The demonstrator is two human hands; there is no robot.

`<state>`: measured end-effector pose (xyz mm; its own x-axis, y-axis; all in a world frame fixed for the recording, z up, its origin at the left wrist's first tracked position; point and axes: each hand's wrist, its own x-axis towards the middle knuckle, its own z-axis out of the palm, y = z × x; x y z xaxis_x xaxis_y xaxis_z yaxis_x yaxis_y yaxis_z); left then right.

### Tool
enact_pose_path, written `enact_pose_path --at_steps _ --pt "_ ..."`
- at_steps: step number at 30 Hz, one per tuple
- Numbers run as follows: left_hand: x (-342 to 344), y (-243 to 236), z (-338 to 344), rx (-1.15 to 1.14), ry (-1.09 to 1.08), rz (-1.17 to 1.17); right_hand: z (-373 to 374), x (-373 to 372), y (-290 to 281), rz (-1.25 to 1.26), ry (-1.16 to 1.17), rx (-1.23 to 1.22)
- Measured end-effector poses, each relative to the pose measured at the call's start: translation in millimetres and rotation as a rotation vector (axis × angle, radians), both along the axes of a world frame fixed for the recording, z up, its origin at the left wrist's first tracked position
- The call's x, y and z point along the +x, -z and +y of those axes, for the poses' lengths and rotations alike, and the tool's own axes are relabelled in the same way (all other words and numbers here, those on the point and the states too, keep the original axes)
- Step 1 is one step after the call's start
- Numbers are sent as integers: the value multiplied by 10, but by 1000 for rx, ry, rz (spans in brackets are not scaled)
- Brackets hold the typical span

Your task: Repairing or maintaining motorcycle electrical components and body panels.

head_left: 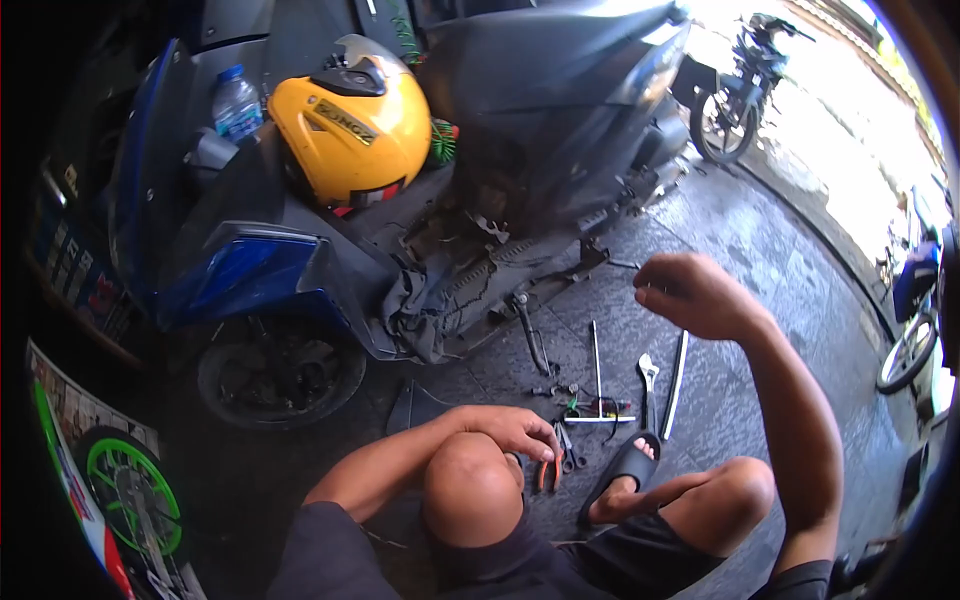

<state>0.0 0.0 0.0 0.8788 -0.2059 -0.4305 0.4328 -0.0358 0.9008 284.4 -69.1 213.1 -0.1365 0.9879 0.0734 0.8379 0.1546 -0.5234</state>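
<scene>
My left hand (525, 432) rests draped over my bent left knee, fingers loosely bent and apart above orange-handled pliers (548, 470). My right hand (690, 295) is raised beside the scooter's underside, fingers curled; what is in them, if anything, is hidden. The dark blue-and-grey scooter (555, 110) has its lower frame (480, 280) exposed. A yellow helmet (350, 130) and water bottle (236, 108) sit on it. On the floor lie a T-handle wrench (596, 370), adjustable wrench (649, 385), silver bar (676, 380) and scissors (572, 450).
The scooter's front wheel (280, 385) is left of the tools on dark tiled floor (760, 400). A green-rimmed wheel (130, 490) stands at the lower left. A parked motorcycle (730, 120) is at the back right, another two-wheeler (915, 285) at the right edge.
</scene>
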Motion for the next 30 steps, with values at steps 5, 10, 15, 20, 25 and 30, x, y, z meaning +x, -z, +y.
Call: enact_pose_path --at_steps 5,10,15,20,25,30 --pt "70 -281 48 333 -558 -76 337 19 313 91 -31 14" --pt "-39 357 1494 849 -1577 -272 292 -233 418 47 -173 -110" --pt "270 185 2712 1087 -1582 207 105 -244 443 -29 -318 -548" --pt "508 197 3099 1076 -1524 451 285 -207 469 -54 -334 -565" --pt "505 419 3231 1145 -1620 414 461 -182 510 10 -322 -580" --pt "533 567 2895 274 -1940 -487 551 -220 720 139 -330 -564"
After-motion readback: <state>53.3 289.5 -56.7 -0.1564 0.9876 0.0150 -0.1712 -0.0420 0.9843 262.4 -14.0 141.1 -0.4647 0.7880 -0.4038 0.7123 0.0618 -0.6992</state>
